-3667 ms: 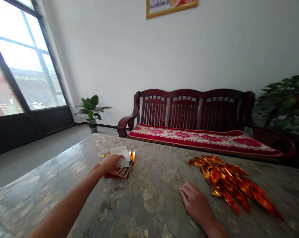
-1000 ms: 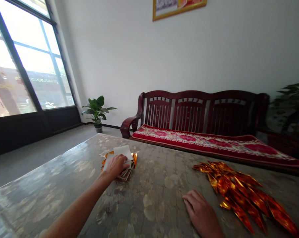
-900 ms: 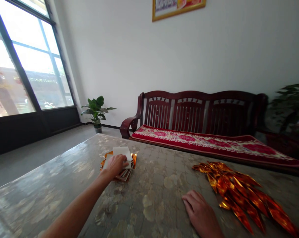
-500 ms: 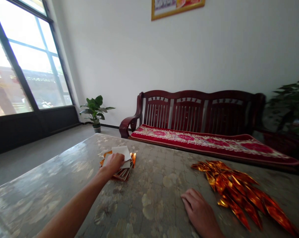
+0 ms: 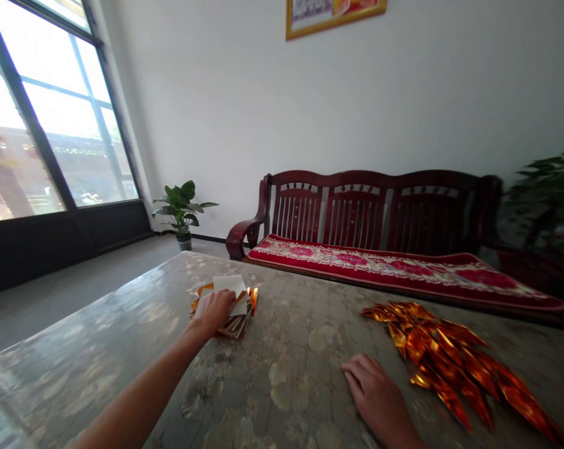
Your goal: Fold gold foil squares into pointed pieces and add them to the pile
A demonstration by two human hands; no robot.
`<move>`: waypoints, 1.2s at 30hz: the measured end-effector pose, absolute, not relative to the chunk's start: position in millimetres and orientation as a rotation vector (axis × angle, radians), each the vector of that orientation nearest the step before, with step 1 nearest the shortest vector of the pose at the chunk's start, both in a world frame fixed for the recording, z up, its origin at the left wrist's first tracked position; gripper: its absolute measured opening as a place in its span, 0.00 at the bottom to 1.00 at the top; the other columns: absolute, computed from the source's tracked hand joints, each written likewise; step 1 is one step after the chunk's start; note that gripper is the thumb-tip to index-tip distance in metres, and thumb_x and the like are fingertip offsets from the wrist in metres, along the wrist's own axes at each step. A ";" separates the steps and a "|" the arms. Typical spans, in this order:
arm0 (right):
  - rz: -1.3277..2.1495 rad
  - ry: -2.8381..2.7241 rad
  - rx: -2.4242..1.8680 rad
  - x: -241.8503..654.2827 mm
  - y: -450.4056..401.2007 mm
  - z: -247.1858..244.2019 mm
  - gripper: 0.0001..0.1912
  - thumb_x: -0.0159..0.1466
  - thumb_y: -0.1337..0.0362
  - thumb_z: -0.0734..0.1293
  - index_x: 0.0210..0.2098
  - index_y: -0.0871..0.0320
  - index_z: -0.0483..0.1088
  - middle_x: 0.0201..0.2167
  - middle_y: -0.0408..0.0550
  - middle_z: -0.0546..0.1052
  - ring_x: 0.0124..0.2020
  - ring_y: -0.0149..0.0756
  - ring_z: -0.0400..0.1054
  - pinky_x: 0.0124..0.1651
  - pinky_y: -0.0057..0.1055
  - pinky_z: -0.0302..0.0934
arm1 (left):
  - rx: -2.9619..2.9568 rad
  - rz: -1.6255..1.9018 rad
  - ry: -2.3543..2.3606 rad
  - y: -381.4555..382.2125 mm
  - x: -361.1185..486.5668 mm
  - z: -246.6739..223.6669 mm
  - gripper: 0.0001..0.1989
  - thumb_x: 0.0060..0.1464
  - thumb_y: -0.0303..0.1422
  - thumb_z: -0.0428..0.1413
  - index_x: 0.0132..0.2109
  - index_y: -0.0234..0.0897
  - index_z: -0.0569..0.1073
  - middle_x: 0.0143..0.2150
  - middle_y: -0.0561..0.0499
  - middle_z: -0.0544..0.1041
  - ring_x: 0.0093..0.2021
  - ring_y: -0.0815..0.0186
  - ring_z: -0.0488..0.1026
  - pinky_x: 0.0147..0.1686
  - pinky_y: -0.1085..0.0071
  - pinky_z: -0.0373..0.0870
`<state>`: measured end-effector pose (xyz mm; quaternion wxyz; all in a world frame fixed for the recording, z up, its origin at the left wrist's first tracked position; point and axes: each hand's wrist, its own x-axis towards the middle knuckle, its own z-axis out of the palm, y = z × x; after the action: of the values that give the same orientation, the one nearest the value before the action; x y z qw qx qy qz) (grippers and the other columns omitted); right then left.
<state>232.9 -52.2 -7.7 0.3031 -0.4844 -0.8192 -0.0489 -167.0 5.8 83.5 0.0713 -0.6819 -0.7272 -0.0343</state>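
Observation:
My left hand (image 5: 217, 310) is at a loose, fanned stack of foil paper sheets (image 5: 237, 327), with their white backs up and orange-gold foil at the edges. Its fingers are closed at the top of the stack, seemingly pinching a sheet whose orange edge shows beside the fingertips. My right hand (image 5: 377, 396) rests on the table with its fingers curled together, and nothing shows in it. To its right lies a pile of folded orange-gold foil pieces (image 5: 450, 355), pointed at the ends.
The table (image 5: 282, 374) has a patterned, glossy cover. Behind it stands a dark red wooden bench (image 5: 351, 209) with a red floral seat cover (image 5: 379, 262). A potted plant (image 5: 182, 209) is on the floor by the window; more foliage (image 5: 550, 199) is at right.
My left hand has shifted slightly toward me on the stack, and an orange edge now shows by its fingers. My right hand and the folded pile stay as they were.

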 end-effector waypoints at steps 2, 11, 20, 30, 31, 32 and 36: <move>-0.124 -2.175 -1.288 233.0 -52.6 -7.6 0.12 0.69 0.65 0.58 0.35 0.51 0.72 0.34 0.45 0.75 0.39 0.38 0.72 0.42 0.32 0.64 | -2.025 -0.104 -2.199 5.6 -163.0 80.5 0.15 0.65 0.33 0.46 0.43 0.38 0.77 0.45 0.42 0.80 0.45 0.55 0.77 0.39 0.67 0.67; -0.101 -2.176 -1.293 233.3 -53.0 -8.3 0.12 0.69 0.65 0.58 0.35 0.51 0.72 0.34 0.44 0.75 0.40 0.38 0.72 0.42 0.32 0.63 | -1.920 -0.111 -2.263 14.1 -147.5 71.7 0.12 0.64 0.28 0.47 0.48 0.35 0.74 0.47 0.38 0.77 0.48 0.51 0.76 0.41 0.62 0.69; -0.011 -2.189 -1.344 232.5 -52.7 -6.4 0.12 0.68 0.66 0.58 0.36 0.51 0.73 0.35 0.45 0.75 0.42 0.39 0.71 0.45 0.33 0.61 | -1.872 -0.159 -2.226 2.1 -146.3 67.5 0.15 0.66 0.30 0.42 0.45 0.33 0.73 0.45 0.39 0.76 0.48 0.52 0.74 0.41 0.63 0.69; 0.049 -2.176 -1.346 232.5 -53.6 -3.1 0.12 0.68 0.65 0.58 0.36 0.52 0.73 0.36 0.46 0.75 0.42 0.39 0.71 0.45 0.32 0.61 | -1.818 -0.177 -2.291 11.9 -154.5 62.4 0.15 0.67 0.29 0.41 0.45 0.33 0.72 0.44 0.40 0.76 0.48 0.55 0.74 0.39 0.65 0.69; 0.049 -2.173 -1.343 232.6 -53.8 -2.9 0.12 0.68 0.65 0.59 0.36 0.52 0.74 0.35 0.46 0.75 0.42 0.39 0.71 0.45 0.32 0.61 | -1.826 -0.171 -2.289 12.6 -154.9 62.3 0.14 0.67 0.30 0.42 0.46 0.33 0.72 0.45 0.40 0.76 0.48 0.55 0.74 0.39 0.66 0.69; 0.047 -2.168 -1.341 232.6 -54.0 -2.7 0.12 0.68 0.64 0.59 0.35 0.51 0.74 0.35 0.46 0.75 0.42 0.39 0.71 0.45 0.32 0.62 | -1.836 -0.163 -2.284 13.0 -155.2 62.1 0.14 0.66 0.30 0.43 0.46 0.33 0.72 0.45 0.40 0.75 0.49 0.55 0.74 0.39 0.66 0.69; 0.030 -2.154 -1.343 232.3 -54.8 -2.4 0.12 0.67 0.65 0.59 0.34 0.51 0.74 0.35 0.45 0.75 0.41 0.39 0.71 0.44 0.32 0.62 | -1.888 -0.125 -2.249 12.5 -153.4 62.7 0.12 0.65 0.29 0.45 0.48 0.33 0.71 0.47 0.39 0.74 0.51 0.53 0.72 0.40 0.65 0.69</move>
<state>232.3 -54.8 -2.4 0.2971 -0.5051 -0.8102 0.0113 -153.4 12.5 62.7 0.1012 -0.6390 -0.7613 -0.0424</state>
